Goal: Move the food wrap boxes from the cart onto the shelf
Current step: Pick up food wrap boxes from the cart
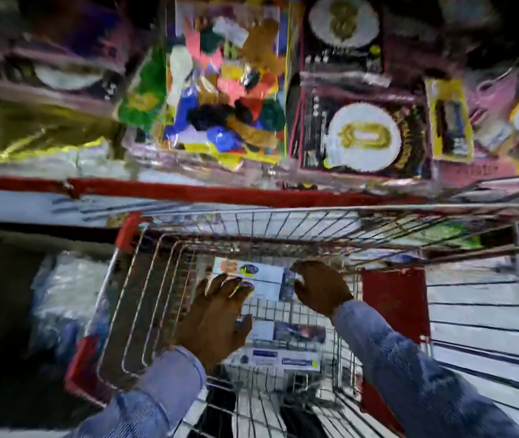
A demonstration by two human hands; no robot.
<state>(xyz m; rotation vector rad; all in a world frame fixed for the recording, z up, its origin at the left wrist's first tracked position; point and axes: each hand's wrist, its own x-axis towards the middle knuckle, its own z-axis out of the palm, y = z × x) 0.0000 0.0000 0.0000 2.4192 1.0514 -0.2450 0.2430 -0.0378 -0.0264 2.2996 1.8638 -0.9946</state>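
**Both hands down in cart, reaching for top box**

Risk first. The view is smeared, so contact is hard to confirm. The cart [144, 298] has wire walls close on both sides of the hands; a box lifted at an angle could likely catch on the wire or on the rim nearest the shelf [188, 192]. If only one end is gripped, the box may tip and drop back onto the ones below. The shelf above already looks crowded with packets [226, 90], so free room for a box is not evident.

Position. A white box [251, 278] lies flat in the cart, between the two hands. Left hand [217, 314]: fingers spread, tips resting on or just over the box's near-left end; not closed on it. Right hand [319, 287]: curled at the box's right end; cannot tell whether it grips. More boxes [286, 346] lie lower in the cart, under and nearer than the first, untouched.
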